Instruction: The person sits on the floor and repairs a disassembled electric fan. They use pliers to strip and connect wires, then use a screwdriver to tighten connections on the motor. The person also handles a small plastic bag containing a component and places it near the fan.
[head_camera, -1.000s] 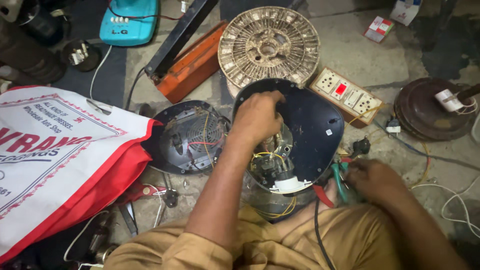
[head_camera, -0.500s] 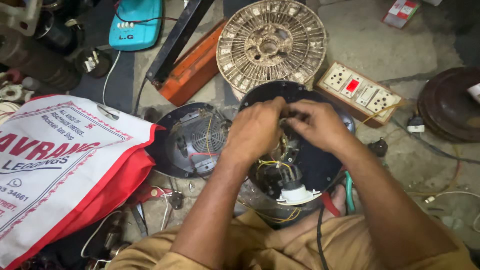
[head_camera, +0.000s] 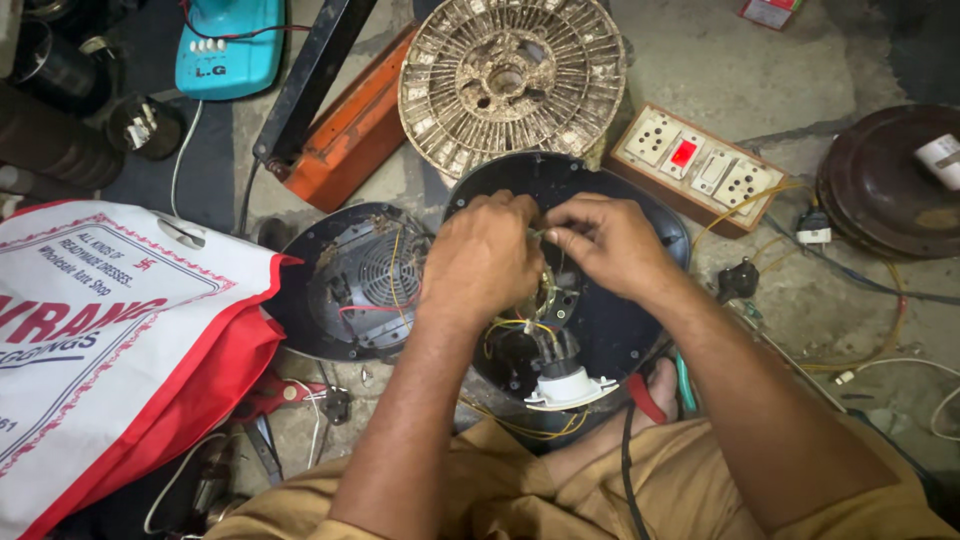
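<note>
We are seated on the bare concrete floor (head_camera: 760, 70), a grey, gritty and stained surface crowded with parts, and everything we handle rests on it or against our lap. Largest beside us, at the left edge of the floor, lies a red and white printed bag (head_camera: 110, 340); toward the far edge sits a round slotted metal core (head_camera: 510, 75), with an orange box (head_camera: 355, 130) to its left and a white socket board with a red switch (head_camera: 700, 165) to its right, and a dark brown round cover (head_camera: 890, 190) at the far right. In the middle, just ahead of our knees, stands the dark oval appliance housing (head_camera: 620, 320), opened toward us, its long axis running from our lap away to the far edge; a second round black shell with a fan grille (head_camera: 365, 280) lies touching it on the left. Both hands meet over the far half of the housing. Our left hand (head_camera: 485, 260) is curled down into the cavity, and our right hand (head_camera: 610, 240) comes in from the right, its fingertips (head_camera: 555, 232) pinched together on a thin yellowish wire (head_camera: 542, 262) that rises out of the housing just between the two hands. The left grip is closed, though on what we cannot tell. The wire lies directly below both grips, equally near to each, and leads down toward the white fitting (head_camera: 570, 385) at the near end.
</note>
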